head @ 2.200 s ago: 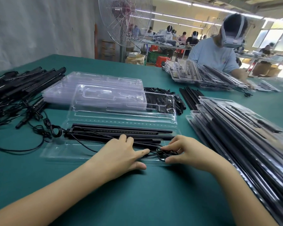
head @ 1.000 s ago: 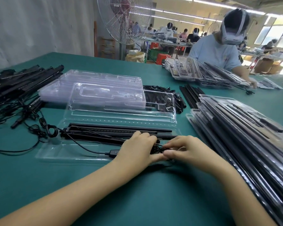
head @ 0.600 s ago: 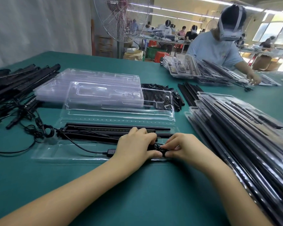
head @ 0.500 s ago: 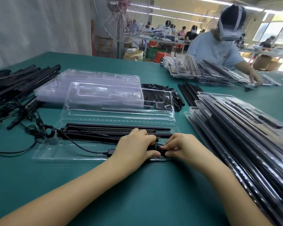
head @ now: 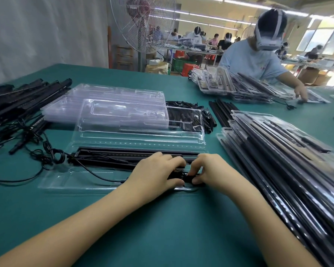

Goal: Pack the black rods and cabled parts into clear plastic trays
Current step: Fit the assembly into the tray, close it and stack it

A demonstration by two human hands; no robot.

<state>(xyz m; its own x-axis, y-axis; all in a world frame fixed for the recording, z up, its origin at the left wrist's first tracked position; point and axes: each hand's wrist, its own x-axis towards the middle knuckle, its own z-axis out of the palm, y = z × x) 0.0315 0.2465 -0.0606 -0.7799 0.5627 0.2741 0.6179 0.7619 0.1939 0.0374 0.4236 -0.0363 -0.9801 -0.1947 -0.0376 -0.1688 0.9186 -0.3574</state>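
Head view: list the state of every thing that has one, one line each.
Front tray: open, lid tipped back, not yet closed.
Rods: lying in the tray's far slot.
Cable bundle: coiled, at the tray's near right corner, pinched by both hands.
Left hand: fingers curled on the bundle.
Right hand: fingertips pinching the bundle.
Empty trays: stacked behind, unfilled.
Packed trays: filled, piled at right.
Loose rods: heaped at left, unpacked.
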